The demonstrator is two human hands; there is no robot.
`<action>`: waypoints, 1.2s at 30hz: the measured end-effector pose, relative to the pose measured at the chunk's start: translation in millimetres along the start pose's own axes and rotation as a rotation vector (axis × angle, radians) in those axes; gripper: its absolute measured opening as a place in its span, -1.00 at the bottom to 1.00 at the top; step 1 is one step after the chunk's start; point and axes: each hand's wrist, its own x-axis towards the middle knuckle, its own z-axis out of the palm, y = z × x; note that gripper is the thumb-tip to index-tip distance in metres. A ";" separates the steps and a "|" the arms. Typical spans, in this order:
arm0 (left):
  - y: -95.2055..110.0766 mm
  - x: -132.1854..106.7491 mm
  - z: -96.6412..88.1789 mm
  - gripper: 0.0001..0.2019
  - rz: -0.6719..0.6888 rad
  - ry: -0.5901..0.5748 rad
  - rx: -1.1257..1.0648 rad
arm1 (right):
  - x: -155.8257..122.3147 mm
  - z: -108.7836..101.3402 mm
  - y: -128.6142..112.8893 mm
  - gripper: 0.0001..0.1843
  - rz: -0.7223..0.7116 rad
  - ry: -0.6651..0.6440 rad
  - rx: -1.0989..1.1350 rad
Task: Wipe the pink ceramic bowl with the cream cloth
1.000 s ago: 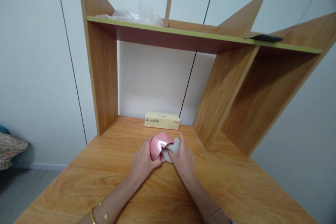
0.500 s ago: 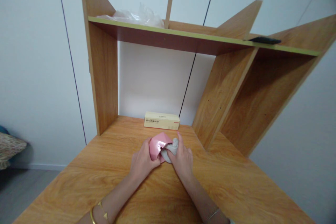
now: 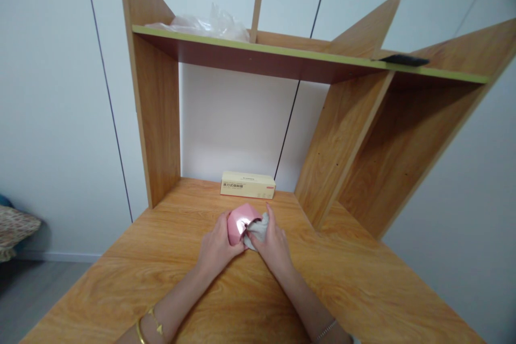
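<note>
My left hand [image 3: 215, 247] is closed around a small glossy pink object [image 3: 238, 220], holding it just above the wooden desk [image 3: 258, 290]. My right hand [image 3: 274, 244] grips a crumpled grey cloth [image 3: 258, 227] and presses it against the pink object's right side. Both hands meet at the middle of the desk, a little in front of a long cream cardboard box [image 3: 247, 185].
A wooden hutch stands on the desk, with side panels [image 3: 157, 129] and a green-edged shelf [image 3: 282, 54] overhead. Clear plastic wrap [image 3: 209, 24] lies on the shelf's left and a flat black object [image 3: 405, 59] on its right. White wall panels stand behind.
Both hands have shifted slightly away from me with the pink object and cloth. The cloth has moved a little against the pink object.
</note>
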 end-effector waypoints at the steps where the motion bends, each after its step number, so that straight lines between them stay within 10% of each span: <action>1: 0.5 0.1 -0.5 -0.33 0.002 0.001 0.000 | 0.8 0.8 1.2 -0.16 0.020 -0.003 0.028; 12: 0.0 0.3 0.6 -0.38 -0.019 -0.005 0.006 | -1.1 -7.1 1.2 -0.32 -0.117 0.176 0.039; 25: 2.1 2.1 -5.1 -0.38 0.047 0.007 0.122 | -1.2 -0.8 2.6 -0.27 -0.019 -0.001 -0.067; 36: -0.3 2.0 -3.0 -0.38 0.089 0.014 0.049 | 0.2 -3.5 -1.2 -0.25 -0.126 0.129 0.011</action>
